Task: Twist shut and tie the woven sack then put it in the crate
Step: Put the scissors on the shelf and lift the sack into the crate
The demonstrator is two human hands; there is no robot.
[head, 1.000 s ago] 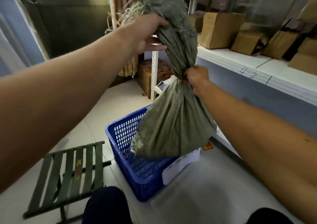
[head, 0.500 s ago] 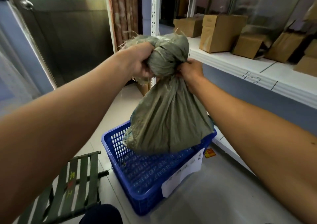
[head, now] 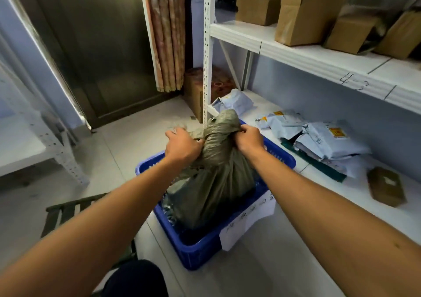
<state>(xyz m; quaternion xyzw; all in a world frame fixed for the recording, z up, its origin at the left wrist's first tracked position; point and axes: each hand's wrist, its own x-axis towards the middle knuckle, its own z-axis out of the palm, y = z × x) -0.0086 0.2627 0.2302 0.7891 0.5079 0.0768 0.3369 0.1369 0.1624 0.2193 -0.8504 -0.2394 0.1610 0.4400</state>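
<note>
Head view: the green woven sack (head: 214, 183) is now down inside the blue plastic crate (head: 198, 249) at the centre of the frame; half a second ago it hung above the crate. The left hand (head: 182, 145) and right hand (head: 249, 140) grip the bunched, knotted neck from either side, fingers curled tight on it. Grey mailing bags (head: 328, 142) lie on the low shelf (head: 355, 194) at right.
</note>
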